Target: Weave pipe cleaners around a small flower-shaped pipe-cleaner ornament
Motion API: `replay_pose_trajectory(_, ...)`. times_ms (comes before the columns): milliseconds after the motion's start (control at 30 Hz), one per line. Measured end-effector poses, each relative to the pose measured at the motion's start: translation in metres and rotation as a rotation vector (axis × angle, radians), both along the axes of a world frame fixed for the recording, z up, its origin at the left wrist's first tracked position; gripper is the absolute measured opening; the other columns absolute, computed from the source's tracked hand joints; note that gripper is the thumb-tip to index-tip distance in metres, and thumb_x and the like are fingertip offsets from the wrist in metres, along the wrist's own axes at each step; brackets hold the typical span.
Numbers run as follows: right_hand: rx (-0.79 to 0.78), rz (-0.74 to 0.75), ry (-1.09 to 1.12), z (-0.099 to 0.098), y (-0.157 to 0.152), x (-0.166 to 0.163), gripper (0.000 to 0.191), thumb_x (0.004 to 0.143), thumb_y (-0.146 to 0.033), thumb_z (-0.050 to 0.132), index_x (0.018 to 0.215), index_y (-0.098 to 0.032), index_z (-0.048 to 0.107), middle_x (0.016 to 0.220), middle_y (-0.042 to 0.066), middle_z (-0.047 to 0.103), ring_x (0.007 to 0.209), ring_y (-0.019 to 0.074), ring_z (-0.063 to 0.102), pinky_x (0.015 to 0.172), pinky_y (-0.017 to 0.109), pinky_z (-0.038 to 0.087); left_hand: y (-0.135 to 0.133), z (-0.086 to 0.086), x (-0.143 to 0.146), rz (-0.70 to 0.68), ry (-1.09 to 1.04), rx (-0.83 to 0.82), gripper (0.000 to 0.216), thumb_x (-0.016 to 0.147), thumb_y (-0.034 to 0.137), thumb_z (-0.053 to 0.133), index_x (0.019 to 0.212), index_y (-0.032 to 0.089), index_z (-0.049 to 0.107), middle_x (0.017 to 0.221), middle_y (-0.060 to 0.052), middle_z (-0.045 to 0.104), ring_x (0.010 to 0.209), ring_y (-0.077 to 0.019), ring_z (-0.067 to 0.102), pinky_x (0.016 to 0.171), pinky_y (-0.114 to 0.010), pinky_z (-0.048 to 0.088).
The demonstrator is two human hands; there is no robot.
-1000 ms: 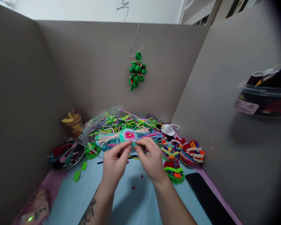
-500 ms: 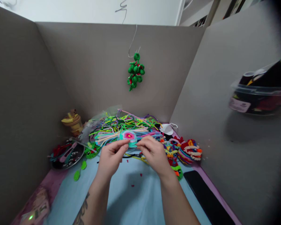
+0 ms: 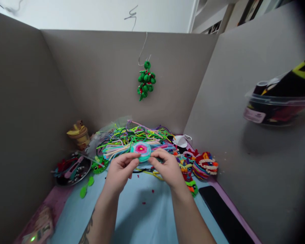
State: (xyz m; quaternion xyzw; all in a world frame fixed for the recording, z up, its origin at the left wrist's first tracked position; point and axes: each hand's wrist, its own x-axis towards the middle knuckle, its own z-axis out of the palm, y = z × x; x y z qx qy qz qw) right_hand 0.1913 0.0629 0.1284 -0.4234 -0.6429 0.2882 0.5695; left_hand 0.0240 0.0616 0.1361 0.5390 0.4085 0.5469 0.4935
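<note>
Both hands met at one small piece: the left hand (image 3: 119,173) and the right hand (image 3: 167,167) each pinched the lower rim of the woven disc (image 3: 141,150), thumbs and forefingers closed narrow on it, the other fingers curled loosely. The disc, teal at the edge with a pink and yellow centre, was held upright just above the blue mat (image 3: 142,217), in front of the heap of loose chenille stems (image 3: 139,134). To the right lay finished woven pieces (image 3: 203,164) in red, orange and green, with a black phone (image 3: 223,213) nearer the edge; to the left stood a metal dish (image 3: 71,167) of scraps. A green ornament (image 3: 145,80) hung on the back partition.

Judging by the grip, the work was at the rim, likely tucking or bending a stem end. A further turn would call for one hand to hold the disc steady while the other's fingertips pressed the end flat, without loosening the coils.
</note>
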Motion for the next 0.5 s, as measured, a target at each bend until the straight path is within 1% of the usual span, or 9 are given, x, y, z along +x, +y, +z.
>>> replay_pose_trajectory(100, -0.055, 0.022, 0.048, 0.0006, -0.0004, -0.0011, 0.014, 0.076, -0.026, 0.063, 0.064, -0.018, 0.062, 0.067, 0.000, 0.056, 0.066, 0.0137, 0.053, 0.063, 0.025, 0.043, 0.0000, -0.0015, 0.0015, -0.037, -0.012, -0.012, 0.030, 0.068, 0.032, 0.072, 0.093, 0.015, 0.069, 0.047, 0.005, 0.049, 0.038, -0.0052, 0.038, 0.036, -0.017, 0.029)
replay_pose_trajectory(233, -0.070, 0.017, 0.080, 0.0011, -0.0001, -0.0009, 0.017, 0.076, -0.027, 0.061, 0.062, -0.017, 0.059, 0.066, 0.000, 0.053, 0.065, 0.0131, 0.050, 0.062, 0.025, 0.042, 0.0012, -0.0041, 0.0025, -0.075, -0.094, -0.036, 0.042, 0.072, 0.034, 0.069, 0.109, 0.015, 0.062, 0.052, 0.005, 0.050, 0.041, -0.0062, 0.043, 0.040, -0.017, 0.033)
replay_pose_trajectory(500, -0.064, -0.010, 0.090, -0.0014, 0.0021, 0.0005, 0.016, 0.076, -0.027, 0.061, 0.063, -0.018, 0.059, 0.067, 0.000, 0.054, 0.065, 0.0134, 0.050, 0.062, 0.025, 0.041, 0.0023, -0.0052, 0.0061, -0.042, -0.147, -0.046, 0.048, 0.072, 0.032, 0.070, 0.113, 0.015, 0.054, 0.059, 0.005, 0.054, 0.042, -0.0049, 0.043, 0.039, -0.016, 0.027)
